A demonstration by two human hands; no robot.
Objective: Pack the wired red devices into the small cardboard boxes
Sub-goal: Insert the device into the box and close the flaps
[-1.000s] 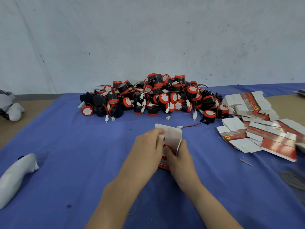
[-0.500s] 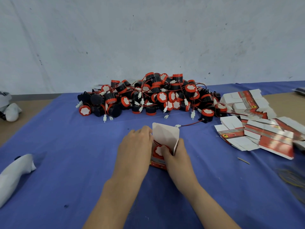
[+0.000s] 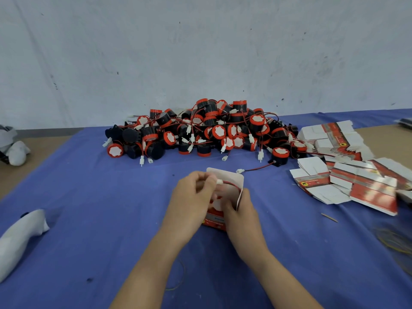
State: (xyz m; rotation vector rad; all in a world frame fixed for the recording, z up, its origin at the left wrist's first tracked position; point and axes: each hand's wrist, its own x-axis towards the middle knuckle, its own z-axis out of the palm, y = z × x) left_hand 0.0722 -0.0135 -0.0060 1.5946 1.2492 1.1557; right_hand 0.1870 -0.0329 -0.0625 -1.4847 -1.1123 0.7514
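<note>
Left hand [image 3: 196, 194]: fingers curled, tips pinching the white plug [image 3: 219, 181] on the red wire [image 3: 233, 185], just above the box mouth
Right hand [image 3: 242, 211]: wrapped round the box [image 3: 215, 223] on its 3 o'clock side, holding it upright on the worktop [image 3: 111, 197]
Box: middle of the worktop, flap [image 3: 231, 176] standing open at 12 o'clock
Device [image 3: 215, 202]: down in the box, red-and-white face up; that spot is blurred, so it seems seated, but how deep I cannot tell
Pile [image 3: 200, 132]: unpacked devices at 12 o'clock, apart from the box
Stray [image 3: 280, 153]: one loose device at 1 o'clock, its own plug lying just beside the flap
Flats [image 3: 347, 181]: unfolded boxes at 2 to 3 o'clock
Risk, wire: the wire arcs above the mouth; if it is not coiled below the rim, the flap is likely to close on it, nipping it or leaving the box bulged
Risk, pull: tension on the plug could lift or tilt the device back out
Risk, squeeze: the card looks thin; a hard grip may buckle a wall and narrow the mouth
Risk, snag: the stray's plug sits near enough to be caught under the flap
Risk, tip: only one hand steadies the box; a sideways push while tucking could topple it
</note>
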